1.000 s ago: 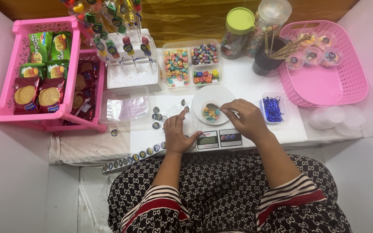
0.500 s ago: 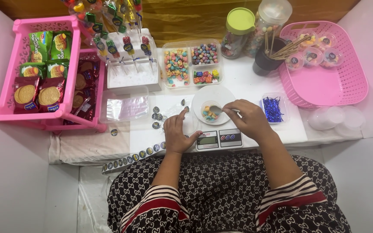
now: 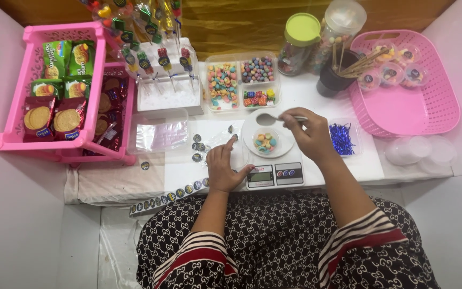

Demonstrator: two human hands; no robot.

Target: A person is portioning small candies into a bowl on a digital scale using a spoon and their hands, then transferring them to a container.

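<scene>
Small metal spoon (image 3: 267, 118), pinched by the right hand (image 3: 308, 134), has been lifted above the round white candy-filled dish (image 3: 268, 140) mid-frame; left hand (image 3: 224, 166) rested flat, empty.

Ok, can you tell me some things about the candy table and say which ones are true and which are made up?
1. The right hand holds a spoon over the small cup of candy. True.
2. The small cup sits on a kitchen scale. True.
3. The left hand is lifting the jar with the green lid. False: it rests flat on the table beside the scale, and the jar stands at the back.
4. The pink basket on the person's right is blue. False: it is pink.
5. Biscuit packets lie in the pink rack on the person's left. True.
</scene>
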